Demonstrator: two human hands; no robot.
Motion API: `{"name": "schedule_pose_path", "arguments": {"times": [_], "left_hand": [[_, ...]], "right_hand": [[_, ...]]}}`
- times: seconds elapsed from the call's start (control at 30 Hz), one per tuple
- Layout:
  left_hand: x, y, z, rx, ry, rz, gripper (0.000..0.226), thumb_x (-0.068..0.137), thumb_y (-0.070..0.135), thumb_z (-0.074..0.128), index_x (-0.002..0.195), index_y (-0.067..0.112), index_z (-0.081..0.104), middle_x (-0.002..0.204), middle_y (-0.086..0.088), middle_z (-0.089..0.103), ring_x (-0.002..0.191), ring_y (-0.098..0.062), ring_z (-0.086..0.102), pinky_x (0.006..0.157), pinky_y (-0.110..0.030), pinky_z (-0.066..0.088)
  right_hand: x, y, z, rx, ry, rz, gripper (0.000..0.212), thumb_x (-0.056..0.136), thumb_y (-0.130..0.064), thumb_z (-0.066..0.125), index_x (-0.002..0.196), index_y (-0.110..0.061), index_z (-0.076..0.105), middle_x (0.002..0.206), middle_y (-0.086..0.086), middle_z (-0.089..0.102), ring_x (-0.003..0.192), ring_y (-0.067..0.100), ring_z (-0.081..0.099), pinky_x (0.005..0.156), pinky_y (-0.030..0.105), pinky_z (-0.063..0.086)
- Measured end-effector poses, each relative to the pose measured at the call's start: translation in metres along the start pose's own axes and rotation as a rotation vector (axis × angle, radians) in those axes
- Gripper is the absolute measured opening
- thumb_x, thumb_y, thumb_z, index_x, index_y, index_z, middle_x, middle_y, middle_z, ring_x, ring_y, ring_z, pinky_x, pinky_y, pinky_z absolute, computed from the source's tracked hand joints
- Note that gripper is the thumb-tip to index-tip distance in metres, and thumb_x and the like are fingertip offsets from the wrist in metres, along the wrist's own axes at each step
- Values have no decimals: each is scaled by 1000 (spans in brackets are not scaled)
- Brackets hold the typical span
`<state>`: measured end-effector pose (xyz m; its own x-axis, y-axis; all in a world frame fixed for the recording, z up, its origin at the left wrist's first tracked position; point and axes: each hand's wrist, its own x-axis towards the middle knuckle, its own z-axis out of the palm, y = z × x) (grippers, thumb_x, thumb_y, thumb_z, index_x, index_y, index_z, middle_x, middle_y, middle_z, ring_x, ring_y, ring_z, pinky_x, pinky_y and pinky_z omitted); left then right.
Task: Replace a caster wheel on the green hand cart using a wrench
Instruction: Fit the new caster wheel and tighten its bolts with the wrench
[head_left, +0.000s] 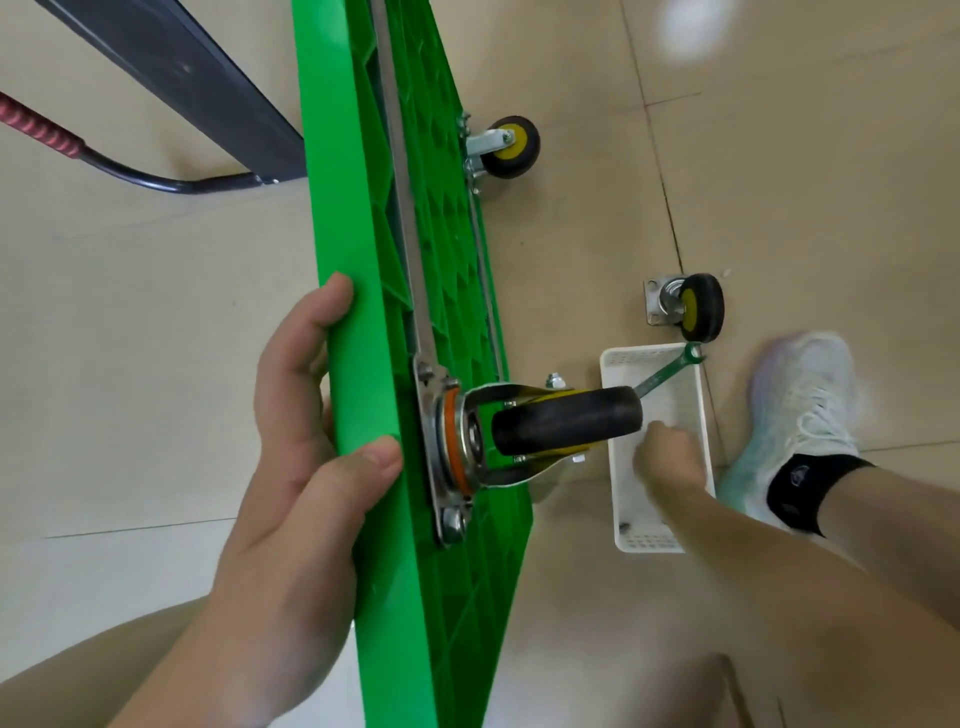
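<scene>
One green cart (358, 364), two mounted casters (566, 421) (511, 147), one loose caster (696, 309), one wrench (666, 375), one white tray (649, 543), two hands (306, 467) (670, 454).

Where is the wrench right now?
In the head view, right of the green cart: the wrench lies slanted in the white tray on the floor, its head poking over the far corner beside the loose wheel.

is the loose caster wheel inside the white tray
No, the loose caster wheel lies on the floor just beyond the white tray, outside its rim.

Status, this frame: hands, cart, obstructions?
Left hand grips green cart edge. Right hand in white tray, grasp unclear. Wrench lies in tray, loose caster beyond. No obstruction seen.
</scene>
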<state>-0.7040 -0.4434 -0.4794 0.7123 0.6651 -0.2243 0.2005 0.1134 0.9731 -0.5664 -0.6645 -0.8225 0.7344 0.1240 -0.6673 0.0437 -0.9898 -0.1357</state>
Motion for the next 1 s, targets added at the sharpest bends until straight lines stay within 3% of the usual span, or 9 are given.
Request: {"name": "schedule_pose_path", "arguments": {"times": [0.07,0.17,0.27,0.37,0.47,0.6,0.7,0.77,1.0], "left_hand": [[-9,-3,-3,34,-113,38,81,69,-6,40,135,41,48,120,16,70,85,-2,70,69,-14,56],[-6,-4,-11,87,-138,34,77,76,5,51,139,49,46,117,21,70,87,-8,71,68,-20,59],[-9,6,-11,127,-156,-6,73,71,30,56,138,58,44,120,19,66,97,-30,70,71,-42,63],[-15,16,-9,133,-151,-52,74,69,41,56,137,63,40,130,7,64,107,-37,67,89,-60,58],[-18,21,-8,154,-164,-45,68,71,42,54,131,70,39,139,-1,58,115,-29,62,100,-53,53],[-20,24,-7,187,-179,-27,67,80,29,50,134,66,36,140,6,54,113,-17,61,92,-31,52],[-20,25,-8,195,-169,-39,72,81,25,51,145,52,34,150,3,47,128,-21,55,109,-48,47],[-19,24,-9,192,-170,-45,74,81,25,52,148,50,33,152,-2,45,132,-26,54,112,-54,45],[-16,19,-12,250,-178,-36,74,83,26,49,149,54,31,154,6,41,137,-18,50,115,-50,44]], "right_hand": [[-11,-3,-13,114,-12,18,16,100,-9,46,108,-7,60,101,11,62,90,29,62,74,42,57],[-39,-3,-47,378,52,-17,26,98,-20,60,122,-12,65,113,8,70,99,26,64,69,28,48],[-82,-8,-96,707,141,-53,30,94,-22,70,122,-12,70,108,2,75,91,16,67,80,26,50],[-129,-25,-163,965,274,-99,24,93,-32,70,114,-21,73,96,-3,76,74,5,71,63,16,51],[-177,-54,-230,1002,262,-319,13,89,-39,73,100,-33,75,87,-9,77,74,0,72,65,15,55],[-222,-98,-270,923,-22,-618,19,81,-25,83,92,-39,77,91,-16,77,84,1,73,74,16,57],[-228,-124,-264,807,-90,-687,19,79,-20,85,90,-33,76,89,-15,76,83,2,72,75,14,55],[-226,-139,-256,746,-88,-718,22,77,-20,86,91,-32,74,88,-15,76,82,2,72,79,18,57],[-211,-161,-238,717,-125,-737,24,71,-23,91,85,-31,73,83,-12,77,79,7,74,81,25,60]]}}
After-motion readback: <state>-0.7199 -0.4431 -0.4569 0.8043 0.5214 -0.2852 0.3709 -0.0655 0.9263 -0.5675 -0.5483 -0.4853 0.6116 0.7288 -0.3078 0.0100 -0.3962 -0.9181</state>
